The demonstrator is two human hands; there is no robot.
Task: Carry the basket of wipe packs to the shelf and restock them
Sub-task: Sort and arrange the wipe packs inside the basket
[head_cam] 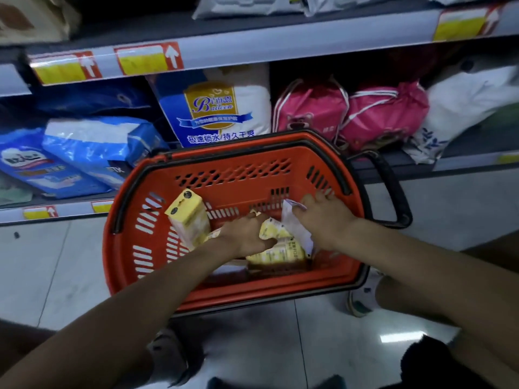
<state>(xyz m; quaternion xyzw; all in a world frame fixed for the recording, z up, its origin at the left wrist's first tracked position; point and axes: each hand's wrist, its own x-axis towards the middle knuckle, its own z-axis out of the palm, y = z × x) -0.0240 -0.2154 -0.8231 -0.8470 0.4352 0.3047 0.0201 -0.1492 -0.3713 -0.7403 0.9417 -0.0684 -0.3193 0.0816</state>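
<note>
- I see the shelf at 12 o'clock, with the red basket on the floor just before it.
- Yellow wipe packs lie inside; one stands at 9 o'clock.
- My left hand closes on a pack; my right hand pinches a pale one.
- I judge it best to lift each clear of the rim.

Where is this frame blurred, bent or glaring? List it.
Head view: hands and packs in the basket smear with motion; shelf edges bow from the wide lens; a glare patch sits on the floor; shelf recesses are dark.
</note>
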